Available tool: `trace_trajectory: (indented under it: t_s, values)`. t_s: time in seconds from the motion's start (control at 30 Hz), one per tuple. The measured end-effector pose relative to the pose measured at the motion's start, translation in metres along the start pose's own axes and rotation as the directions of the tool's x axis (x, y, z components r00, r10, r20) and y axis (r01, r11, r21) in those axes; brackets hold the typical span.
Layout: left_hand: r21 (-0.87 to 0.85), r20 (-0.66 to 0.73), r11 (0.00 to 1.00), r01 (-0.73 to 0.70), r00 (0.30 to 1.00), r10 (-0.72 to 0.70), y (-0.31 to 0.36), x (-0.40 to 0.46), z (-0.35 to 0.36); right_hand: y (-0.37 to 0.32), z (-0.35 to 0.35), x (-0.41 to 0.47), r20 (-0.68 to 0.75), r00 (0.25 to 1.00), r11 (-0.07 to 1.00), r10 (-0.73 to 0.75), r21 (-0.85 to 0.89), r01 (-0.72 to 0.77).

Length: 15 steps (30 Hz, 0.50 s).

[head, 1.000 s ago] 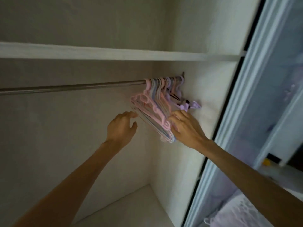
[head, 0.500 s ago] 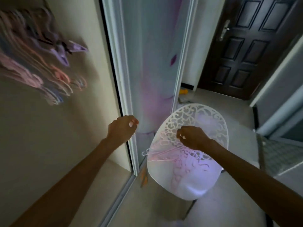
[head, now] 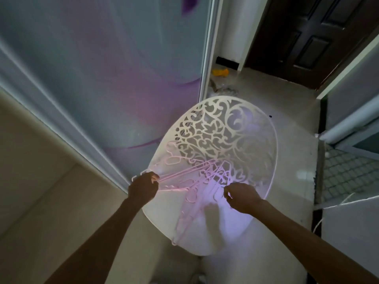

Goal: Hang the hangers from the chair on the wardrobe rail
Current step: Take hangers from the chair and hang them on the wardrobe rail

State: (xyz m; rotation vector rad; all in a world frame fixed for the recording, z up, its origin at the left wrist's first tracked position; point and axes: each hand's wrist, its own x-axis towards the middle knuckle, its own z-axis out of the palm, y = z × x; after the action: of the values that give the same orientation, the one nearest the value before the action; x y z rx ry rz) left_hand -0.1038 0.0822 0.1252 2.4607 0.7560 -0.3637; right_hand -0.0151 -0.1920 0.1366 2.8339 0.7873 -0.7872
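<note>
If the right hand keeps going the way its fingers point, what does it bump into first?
Probably the pale pink plastic hangers lying on the white cut-out patterned chair. The right hand points its curled fingers down and left at them, though the exact depth is unclear.

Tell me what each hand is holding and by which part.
The left hand grips the pink hangers at one end of their arms. The right hand holds nothing, fingers curled just above them.
</note>
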Motion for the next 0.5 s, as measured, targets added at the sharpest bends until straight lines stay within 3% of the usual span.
trace_trajectory:
  t_s: [0.17, 0.37, 0.5]
  values:
    - [0.097, -0.006, 0.995, -0.033, 0.999, 0.033, -0.026, 0.067, 0.059, -0.003, 0.092, 0.064, 0.120, 0.953, 0.911, 0.277, 0.282, -0.300]
    - [0.258, 0.027, 0.961, -0.096, 0.995, 0.092, -0.043, 0.149, 0.108, -0.017, 0.165, 0.124, 0.448, 0.817, 0.658, 0.362, 0.499, -0.565]
    - [0.281, 0.041, 0.959, -0.018, 0.999, 0.007, -0.042, 0.181, 0.126, -0.025, 0.187, 0.142, 0.466, 0.764, 0.432, 0.447, 0.635, -0.640]
